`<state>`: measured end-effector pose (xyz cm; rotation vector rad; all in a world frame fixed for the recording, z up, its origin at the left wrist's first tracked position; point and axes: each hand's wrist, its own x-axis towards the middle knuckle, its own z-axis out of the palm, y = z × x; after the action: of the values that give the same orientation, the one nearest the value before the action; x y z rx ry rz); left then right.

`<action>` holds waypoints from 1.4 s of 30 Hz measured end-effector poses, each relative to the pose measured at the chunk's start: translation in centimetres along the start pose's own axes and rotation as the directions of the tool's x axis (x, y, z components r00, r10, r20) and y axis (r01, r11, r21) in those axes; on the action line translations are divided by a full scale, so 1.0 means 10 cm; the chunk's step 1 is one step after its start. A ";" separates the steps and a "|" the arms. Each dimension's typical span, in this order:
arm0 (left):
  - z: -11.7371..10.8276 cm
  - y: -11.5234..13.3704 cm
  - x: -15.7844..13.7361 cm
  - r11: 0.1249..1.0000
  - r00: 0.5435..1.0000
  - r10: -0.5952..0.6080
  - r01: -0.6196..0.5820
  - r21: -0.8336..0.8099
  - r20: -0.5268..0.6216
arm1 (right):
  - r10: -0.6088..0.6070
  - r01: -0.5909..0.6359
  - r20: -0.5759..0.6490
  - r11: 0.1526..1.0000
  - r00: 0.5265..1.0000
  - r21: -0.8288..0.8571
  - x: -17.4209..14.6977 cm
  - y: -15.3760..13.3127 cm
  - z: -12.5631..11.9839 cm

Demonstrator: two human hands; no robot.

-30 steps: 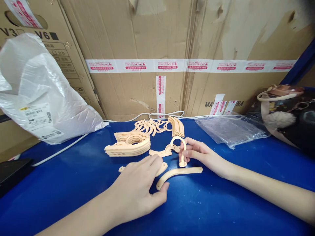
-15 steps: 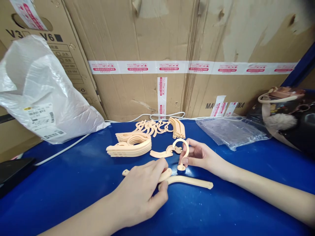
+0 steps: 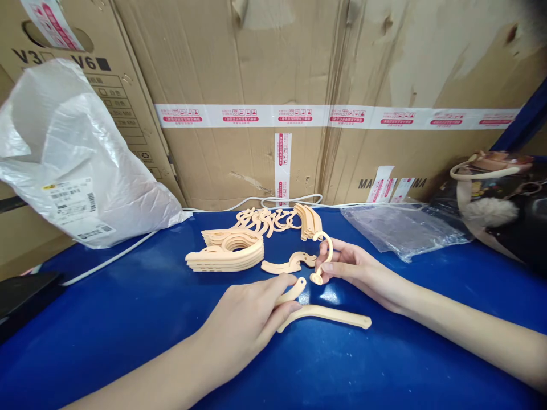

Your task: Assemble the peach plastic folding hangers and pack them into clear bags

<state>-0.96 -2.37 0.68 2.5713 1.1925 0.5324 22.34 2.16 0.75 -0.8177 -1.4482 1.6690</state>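
Note:
My left hand (image 3: 260,316) is closed on a curved cream plastic hanger arm (image 3: 294,292); its holed end sticks out past the fingers and the rest is hidden. Another hanger arm (image 3: 333,314) lies on the blue table, its left end close below my left thumb. My right hand (image 3: 346,265) pinches a cream hanger hook (image 3: 329,250), the round base pointing down and toward me. Just behind the two hands rests a loose curved hanger piece (image 3: 282,265). Farther left is a stack of hanger pieces (image 3: 226,256).
More hooks (image 3: 260,221) and a bundle of hanger arms (image 3: 308,221) lie at the back. A clear plastic bag (image 3: 405,228) and a dark bag (image 3: 491,210) are on the right. A white parcel bag (image 3: 81,165) leans at left. Cardboard boxes (image 3: 239,165) wall the back; a white cable (image 3: 111,259) crosses the table.
My left hand has turned and raised the hanger arm, so its holed end now points up and right. My right hand has tilted the hook and moved it slightly right.

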 end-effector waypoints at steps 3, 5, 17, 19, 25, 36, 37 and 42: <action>-0.01 0.02 0.00 1.000 1.000 0.002 -0.002 0.006 -0.006 | 0.008 -0.008 -0.003 0.999 1.000 0.038 -0.01 0.00 0.01; -0.03 0.05 -0.01 1.000 1.000 0.009 -0.009 -0.011 0.002 | 0.012 -0.012 -0.005 0.999 1.000 0.053 -0.02 0.02 0.01; -0.06 0.05 0.00 0.990 0.991 0.131 -0.132 -0.040 -0.018 | 0.015 -0.015 0.011 1.000 1.000 0.027 -0.02 0.02 0.01; -0.06 0.05 0.02 0.989 0.989 0.148 -0.148 -0.028 -0.011 | 0.020 -0.019 -0.009 0.999 1.000 0.026 -0.02 0.01 0.02; -0.07 0.05 0.02 0.985 0.985 0.173 -0.173 -0.023 -0.026 | 0.025 -0.025 -0.014 0.999 1.000 0.026 -0.02 0.01 0.01; -0.06 0.04 0.02 0.977 0.977 0.212 -0.211 0.017 -0.020 | 0.014 -0.014 0.013 0.999 1.000 0.034 -0.01 0.04 -0.01; -0.06 0.03 0.02 0.977 0.977 0.214 -0.214 0.014 -0.019 | 0.015 -0.015 0.011 0.999 1.000 0.031 0.00 0.04 -0.01; -0.02 -0.01 0.02 0.964 0.964 0.262 -0.259 0.055 -0.055 | 0.029 -0.029 -0.011 1.000 1.000 0.009 0.00 0.04 -0.02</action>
<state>-0.96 -2.13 0.90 2.7907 0.8977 0.6491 22.50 2.20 0.28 -0.8453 -1.4266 1.6888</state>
